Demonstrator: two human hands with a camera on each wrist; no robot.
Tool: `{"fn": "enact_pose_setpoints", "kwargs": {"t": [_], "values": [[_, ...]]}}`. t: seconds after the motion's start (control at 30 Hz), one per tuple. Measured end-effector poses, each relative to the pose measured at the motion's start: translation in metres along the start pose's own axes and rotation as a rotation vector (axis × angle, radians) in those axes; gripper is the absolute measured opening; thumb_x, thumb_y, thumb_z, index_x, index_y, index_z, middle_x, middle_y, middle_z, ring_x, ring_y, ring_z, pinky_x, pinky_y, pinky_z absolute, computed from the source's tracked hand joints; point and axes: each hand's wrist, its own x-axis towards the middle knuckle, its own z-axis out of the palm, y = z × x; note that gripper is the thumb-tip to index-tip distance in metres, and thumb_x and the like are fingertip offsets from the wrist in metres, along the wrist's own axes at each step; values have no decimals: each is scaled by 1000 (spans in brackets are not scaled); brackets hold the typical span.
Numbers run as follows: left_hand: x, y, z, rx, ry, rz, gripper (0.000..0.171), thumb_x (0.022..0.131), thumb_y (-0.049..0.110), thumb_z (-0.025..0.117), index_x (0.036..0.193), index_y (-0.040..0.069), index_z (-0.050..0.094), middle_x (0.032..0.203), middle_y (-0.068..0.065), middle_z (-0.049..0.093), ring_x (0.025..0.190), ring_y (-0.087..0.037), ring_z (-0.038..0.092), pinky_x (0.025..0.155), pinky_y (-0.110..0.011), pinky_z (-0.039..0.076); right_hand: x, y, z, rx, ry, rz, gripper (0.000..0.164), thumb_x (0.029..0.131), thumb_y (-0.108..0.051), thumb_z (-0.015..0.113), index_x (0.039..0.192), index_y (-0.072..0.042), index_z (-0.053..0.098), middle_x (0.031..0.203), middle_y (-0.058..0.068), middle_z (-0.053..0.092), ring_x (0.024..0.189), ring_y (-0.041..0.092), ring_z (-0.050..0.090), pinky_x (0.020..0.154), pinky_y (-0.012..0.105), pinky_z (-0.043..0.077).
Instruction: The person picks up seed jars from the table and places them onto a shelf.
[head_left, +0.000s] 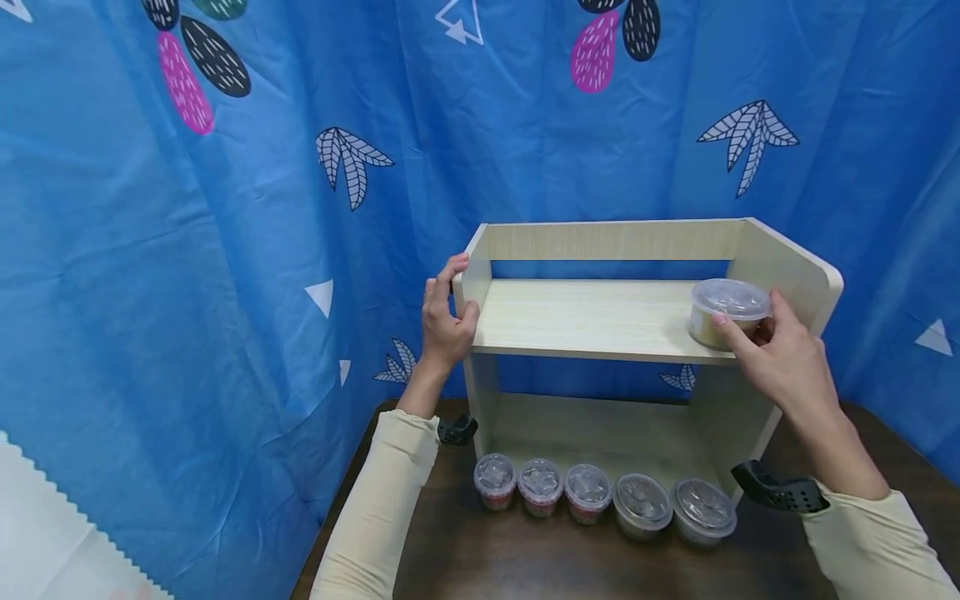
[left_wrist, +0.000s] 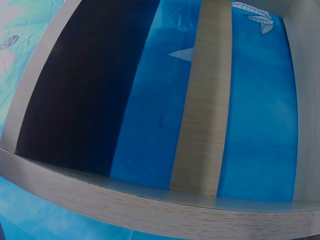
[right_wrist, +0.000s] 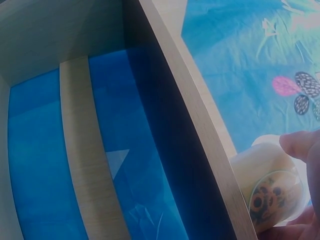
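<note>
My right hand holds a round plastic tub with a clear lid and pale yellow contents, thumb at its front and fingers at its right side. The tub is at the right end of the upper board of a pale wooden two-tier shelf. In the right wrist view, the same tub shows a round patterned label, with part of the right hand beside it. My left hand grips the front edge of the shelf's left side panel. The left wrist view shows the shelf's frame but not the hand.
Several lidded tubs stand in a row on the dark brown table before the shelf: small ones such as a reddish tub at left, wider ones such as a grey tub at right. A blue patterned curtain hangs behind.
</note>
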Motion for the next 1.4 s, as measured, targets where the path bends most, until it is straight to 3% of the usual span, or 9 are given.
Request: {"fn": "enact_pose_setpoints", "kwargs": {"t": [0.37,0.6,0.7,1.23,1.4], "values": [[1,-1,3,-9,-4,-3,50,80,0,54,130,-2,51,140,-16,55,107,-36,51,86,-45,39,-2,2,-1,13,19,23,95,92,-60,52,156,-2,11,147,39,31,126,60,37,89,73,37],[2,-3,0,-13,-23,-6,50,81,2,54,130,1,50,141,-15,53,108,-35,51,86,-45,38,-10,2,-4,-1,15,39,102,93,-59,52,157,-3,-3,147,39,28,128,59,34,91,72,34],[2,-3,0,-12,-22,-11,49,81,3,54,130,1,50,141,-15,54,109,-35,51,87,-45,38,-16,3,-5,7,24,25,100,93,-56,54,157,-5,-3,148,38,29,127,59,36,88,72,37],[0,-2,0,-11,-39,-28,50,82,4,54,131,1,49,142,-15,53,113,-34,49,89,-45,37,-50,16,-2,71,216,-38,81,94,-37,63,158,-13,21,145,27,46,124,52,48,86,66,41],[0,-2,-1,-7,-39,-32,49,82,3,54,131,1,49,142,-15,53,115,-34,50,89,-45,37,-57,18,-1,62,242,-34,79,94,-35,65,158,-15,23,144,24,48,123,50,50,90,54,42]]}}
